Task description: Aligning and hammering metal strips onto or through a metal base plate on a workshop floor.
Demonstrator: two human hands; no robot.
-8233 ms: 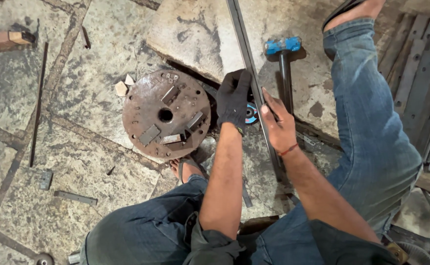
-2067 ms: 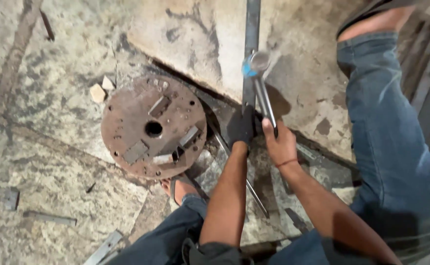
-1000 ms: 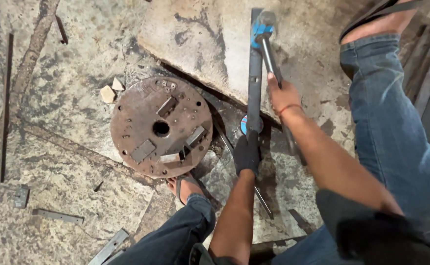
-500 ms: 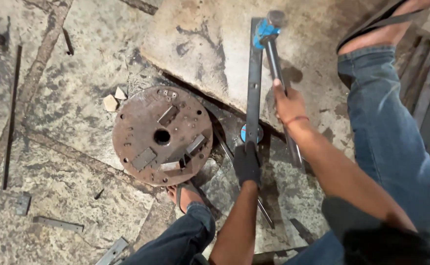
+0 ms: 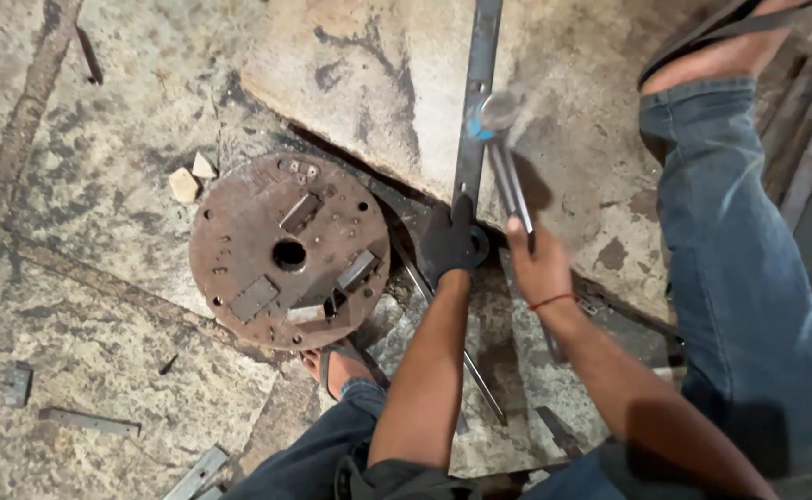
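The person is in the middle of hammering. The left hand (image 5: 449, 243), in a dark glove, presses down on the near end of a long flat steel bar (image 5: 476, 102) and is closed over it, holding it in place on the floor. The right hand (image 5: 537, 264) is bare, with a red thread at the wrist, and its fingers are wrapped tight round the handle of a hammer (image 5: 506, 157). The hammer head is blurry and sits right over the bar, a little way up from the gloved hand, so I think a hit is landing or about to land.

I think the next hit needs good aim. It should land on the bar and stay well away from the gloved fingers, and the left hand should keep the bar from jumping.

The bar is thin, grey and straight. It lies on a big pale stone slab (image 5: 369, 83) and runs away from the person to the top edge of the view. The hammer has a bit of blue at its head.

Just left of the gloved hand lies a round rusty metal plate (image 5: 286, 250) with a hole in the middle and small blocks on it. Two little stone bits (image 5: 191, 178) sit beside it. Blue jeans (image 5: 749, 278) cover the right leg.
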